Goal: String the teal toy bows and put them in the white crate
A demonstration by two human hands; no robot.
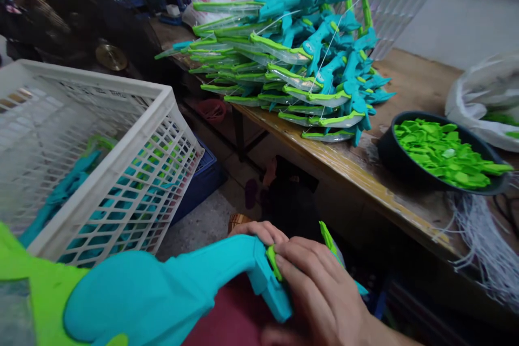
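A teal toy crossbow (162, 286) with a lime green bow part (52, 286) lies across the lower left, close to the camera. My left hand (259, 231) grips it from behind; only some fingers show over the top edge of its teal body. My right hand (316, 275) is closed at the handle end, with fingertips pressed against a small green plastic piece (274, 263) set in the teal body. The right thumb is hidden. Another green and teal part (329, 238) shows just beyond the right hand.
A white plastic crate (162, 102) at left holds teal and green toys. On the wooden bench (409, 73) lies a pile of strung toy crossbows (308, 54). A dark bowl (399, 165) of small green pieces, a white bag (466, 86) and white strings (482, 248) are to the right.
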